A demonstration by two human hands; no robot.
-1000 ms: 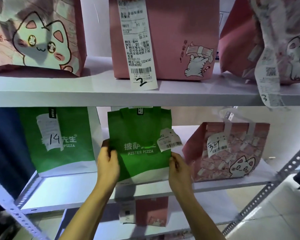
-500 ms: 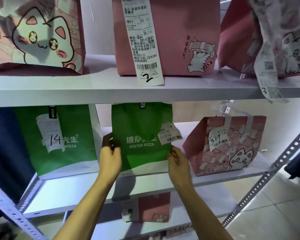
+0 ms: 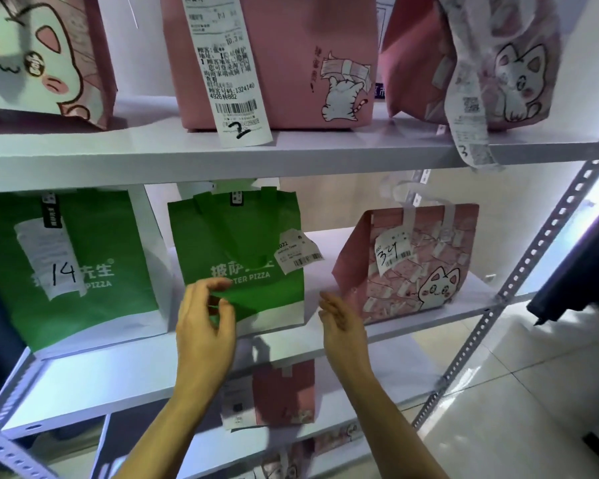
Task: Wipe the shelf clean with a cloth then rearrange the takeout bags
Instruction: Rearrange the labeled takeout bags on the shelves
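In the head view no cloth is visible, so wiping seems finished and rearranging is going on. The middle green bag [image 3: 237,257] stands upright on the middle shelf [image 3: 118,375] between two other bags. The left hand [image 3: 204,323] and the right hand [image 3: 339,323] hover loosely open just near its lower corners, holding nothing.

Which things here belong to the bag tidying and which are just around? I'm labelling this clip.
Belonging to the job:
- middle green Mister Pizza bag
- left hand, right hand, both near it
- green bag marked 14
- pink cat bag marked 34
- white metal shelf

Just around:
- tiled floor
- dark object at right edge
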